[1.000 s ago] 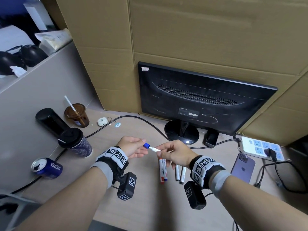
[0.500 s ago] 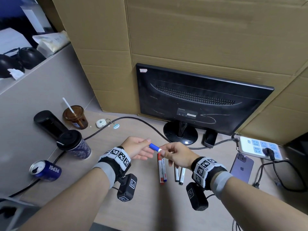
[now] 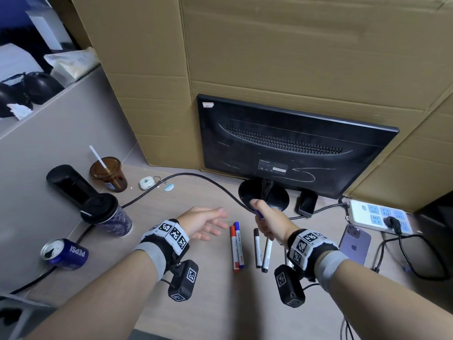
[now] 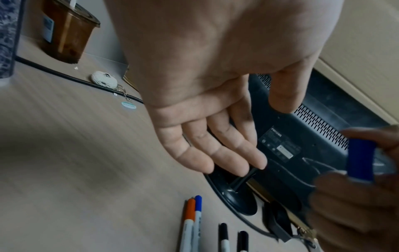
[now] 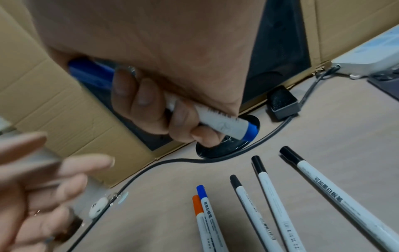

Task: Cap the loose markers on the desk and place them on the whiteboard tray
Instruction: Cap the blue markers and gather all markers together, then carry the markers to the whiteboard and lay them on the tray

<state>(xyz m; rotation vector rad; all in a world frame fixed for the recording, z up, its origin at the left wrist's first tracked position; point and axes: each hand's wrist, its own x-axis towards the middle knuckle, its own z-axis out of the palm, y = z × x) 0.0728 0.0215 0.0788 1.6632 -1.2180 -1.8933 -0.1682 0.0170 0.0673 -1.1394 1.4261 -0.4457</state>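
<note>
Right hand [image 3: 270, 223] grips capped blue marker [image 5: 218, 121].

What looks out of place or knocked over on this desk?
The Pepsi can lies on its side at the desk's left edge, opened top showing; no spill is visible. Otherwise nothing stands out: the markers lie capped in a row.

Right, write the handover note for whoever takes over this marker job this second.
Left hand: open, holding nothing, above the desk.
Right hand: grips the blue-capped white marker, cap on, lifted off the desk.
On the light wooden desk: an orange-capped marker and a blue-capped marker lying side by side, plus three black-capped markers beside them, all capped.
Done: the held marker is capped.
Left: carry every marker to the whiteboard tray, which is not in view.
</note>
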